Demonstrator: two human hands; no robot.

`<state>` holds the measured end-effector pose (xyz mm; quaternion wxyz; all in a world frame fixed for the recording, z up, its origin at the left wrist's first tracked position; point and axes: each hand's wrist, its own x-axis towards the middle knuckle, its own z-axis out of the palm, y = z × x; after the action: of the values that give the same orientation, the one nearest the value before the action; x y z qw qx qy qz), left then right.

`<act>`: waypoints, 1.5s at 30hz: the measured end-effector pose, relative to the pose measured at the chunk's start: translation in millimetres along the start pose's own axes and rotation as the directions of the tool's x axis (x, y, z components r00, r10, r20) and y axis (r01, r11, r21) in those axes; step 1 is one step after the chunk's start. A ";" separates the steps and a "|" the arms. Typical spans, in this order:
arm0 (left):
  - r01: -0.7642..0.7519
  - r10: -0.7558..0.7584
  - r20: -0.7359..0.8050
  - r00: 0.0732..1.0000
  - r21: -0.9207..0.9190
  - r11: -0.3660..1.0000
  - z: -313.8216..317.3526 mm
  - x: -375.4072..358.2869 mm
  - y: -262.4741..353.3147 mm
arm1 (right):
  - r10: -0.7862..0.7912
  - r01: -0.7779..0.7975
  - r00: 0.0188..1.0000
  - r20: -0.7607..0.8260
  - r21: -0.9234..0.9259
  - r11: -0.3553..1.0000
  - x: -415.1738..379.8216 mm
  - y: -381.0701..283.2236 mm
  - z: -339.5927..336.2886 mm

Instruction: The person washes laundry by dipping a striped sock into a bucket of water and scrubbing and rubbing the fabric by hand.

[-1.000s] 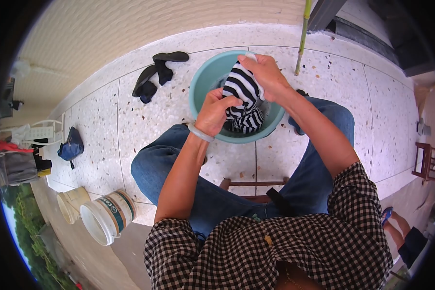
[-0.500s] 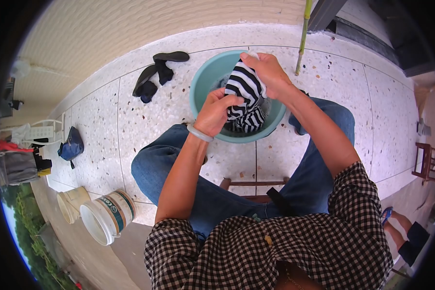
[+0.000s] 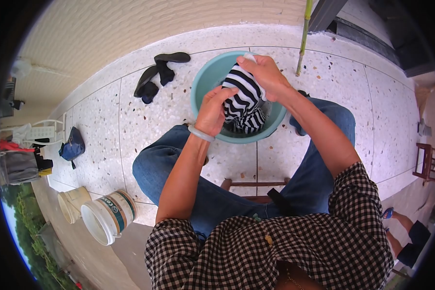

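Note:
A black-and-white striped garment [image 3: 243,99] is held up over a teal basin [image 3: 205,79] that stands on the speckled floor between my knees. My left hand [image 3: 211,112], with a pale bangle on the wrist, grips the lower left part of the cloth. My right hand [image 3: 267,75] clutches its top end above the basin's far side. The rest of the garment hangs down into the basin, where its lower folds are bunched.
Black slippers [image 3: 157,75] lie on the floor left of the basin. A white bucket [image 3: 106,216] and a cream one [image 3: 71,203] stand at lower left, a blue bag [image 3: 72,145] further left. A green pole [image 3: 303,36] leans behind the basin. A wooden stool [image 3: 426,162] stands right.
My left hand has slid slightly up along the striped cloth and my right hand has shifted a little, rubbing the garment between them. The basin has not moved.

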<state>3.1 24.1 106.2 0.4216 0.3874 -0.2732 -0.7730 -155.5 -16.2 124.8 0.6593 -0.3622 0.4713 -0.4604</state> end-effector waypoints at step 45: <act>0.063 -0.088 0.117 0.989 0.202 0.977 -16.9 8.2 -4.9 | 0.005 -0.008 0.997 -0.075 -0.045 0.999 7.0 3.5 -6.1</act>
<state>12.1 17.8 90.1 0.3334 0.3881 -0.3596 -0.7803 -159.5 -22.0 117.8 0.6343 -0.3578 0.5073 -0.4608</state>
